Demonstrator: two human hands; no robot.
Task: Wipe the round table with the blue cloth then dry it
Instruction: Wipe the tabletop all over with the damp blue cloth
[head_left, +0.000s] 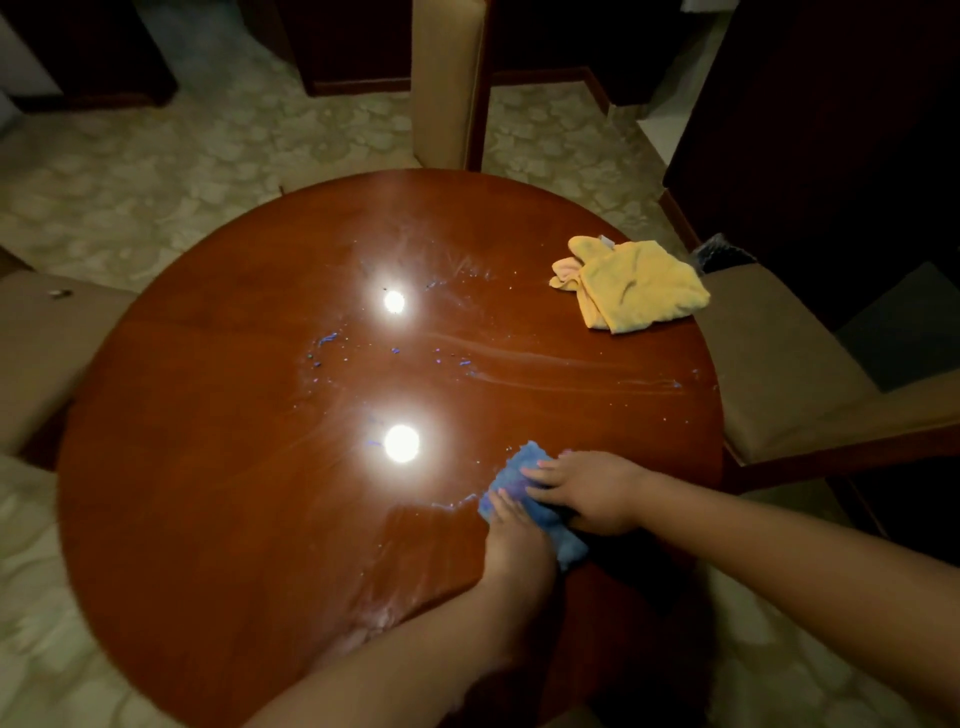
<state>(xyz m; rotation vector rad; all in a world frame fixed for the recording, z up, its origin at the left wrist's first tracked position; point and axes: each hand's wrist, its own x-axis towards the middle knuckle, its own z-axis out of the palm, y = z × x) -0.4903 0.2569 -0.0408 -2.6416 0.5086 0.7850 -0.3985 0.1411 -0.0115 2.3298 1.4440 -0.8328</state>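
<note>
On one table (208, 415) — two hands (519, 545) (592, 491), one blue cloth (511, 465) (one yellow cloth (639, 286)).

We see a reddish-brown table (208, 415), a blue cloth (524, 493), a yellow cloth (634, 286), and a pale green mottled carpet (208, 156).

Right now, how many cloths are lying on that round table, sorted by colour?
Blue cloth: 1, near the front edge, with the left hand and right hand resting on it
Yellow cloth: 1, crumpled at the far right edge, untouched
Total: 2 cloths on the round table
</note>
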